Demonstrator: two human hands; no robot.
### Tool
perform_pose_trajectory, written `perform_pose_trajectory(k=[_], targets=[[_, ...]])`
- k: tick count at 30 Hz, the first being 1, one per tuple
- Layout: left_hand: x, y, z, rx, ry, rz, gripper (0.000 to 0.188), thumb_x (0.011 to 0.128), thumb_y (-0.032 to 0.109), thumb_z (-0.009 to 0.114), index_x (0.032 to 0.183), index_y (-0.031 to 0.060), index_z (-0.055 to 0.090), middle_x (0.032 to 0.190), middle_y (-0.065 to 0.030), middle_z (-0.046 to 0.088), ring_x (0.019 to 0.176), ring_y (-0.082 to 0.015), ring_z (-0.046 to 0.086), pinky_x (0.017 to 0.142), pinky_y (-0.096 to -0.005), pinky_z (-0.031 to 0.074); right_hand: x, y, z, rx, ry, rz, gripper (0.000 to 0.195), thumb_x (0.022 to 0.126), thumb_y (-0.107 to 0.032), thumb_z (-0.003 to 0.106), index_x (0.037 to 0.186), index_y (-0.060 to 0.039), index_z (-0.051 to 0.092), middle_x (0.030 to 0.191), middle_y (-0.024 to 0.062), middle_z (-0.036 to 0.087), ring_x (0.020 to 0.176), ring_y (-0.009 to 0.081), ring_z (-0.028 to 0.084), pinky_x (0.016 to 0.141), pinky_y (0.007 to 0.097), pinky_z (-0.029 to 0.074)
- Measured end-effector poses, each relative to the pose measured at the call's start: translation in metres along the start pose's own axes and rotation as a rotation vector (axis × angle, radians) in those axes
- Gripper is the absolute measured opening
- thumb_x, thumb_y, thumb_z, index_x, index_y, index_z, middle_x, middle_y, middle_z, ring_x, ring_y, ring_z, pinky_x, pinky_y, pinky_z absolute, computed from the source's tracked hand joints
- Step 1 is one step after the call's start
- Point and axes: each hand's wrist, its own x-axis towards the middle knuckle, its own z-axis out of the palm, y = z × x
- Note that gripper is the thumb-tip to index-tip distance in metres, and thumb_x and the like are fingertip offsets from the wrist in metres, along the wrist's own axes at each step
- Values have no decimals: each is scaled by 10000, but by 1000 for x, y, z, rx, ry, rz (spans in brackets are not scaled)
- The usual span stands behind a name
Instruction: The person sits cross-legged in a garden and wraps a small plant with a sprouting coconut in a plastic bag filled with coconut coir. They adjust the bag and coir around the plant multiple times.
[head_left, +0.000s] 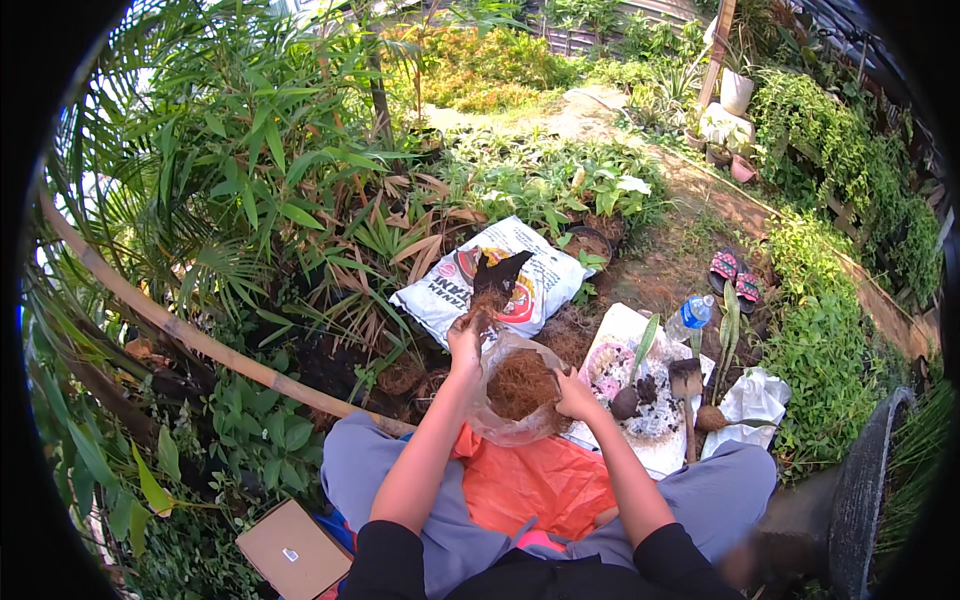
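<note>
A clear plastic bag (521, 435) of brown coconut fibre (520, 384) stands open above an orange sheet (532, 487) between my knees. My right hand (576, 394) grips the bag's right rim. At the upper left of the bag, my left hand (466, 337) is closed on a tuft of brown fibre (491, 301). Just beyond it lies a printed white sack (427, 300) with dark soil showing at its torn opening. To the right, a white board (664, 461) carries dark soil, a small trowel (685, 379), a round brown clump (624, 403) and a green leaf cutting (646, 341).
A plastic water bottle (690, 316) and a crumpled white bag (759, 397) lie at the right, with patterned sandals (724, 266) beyond. A cardboard box (294, 551) is at lower left. A bamboo pole (202, 337) curves along the left. Potted plants (589, 244) stand ahead.
</note>
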Motion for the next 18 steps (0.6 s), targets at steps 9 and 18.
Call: perform_pose_trajectory(k=[9, 18], targets=[[-8, -5, -3, 43, -118, -102, 200, 815, 124, 560, 973, 2, 550, 820, -48, 609, 668, -142, 595, 595, -245, 483, 10, 0, -42, 1213, -72, 220, 397, 645, 44, 674, 1002, -27, 517, 899, 46, 585, 786, 153, 581, 662, 258, 488], [-11, -22, -12, 144, -264, -202, 324, 830, 160, 530, 1117, 12, 502, 1033, -103, 575, 888, -216, 589, 759, -324, 502, 11, -11, -48, 1718, 111, 240, 401, 687, 22, 641, 1068, -38, 532, 980, 54, 588, 816, 150, 587, 704, 252, 486]])
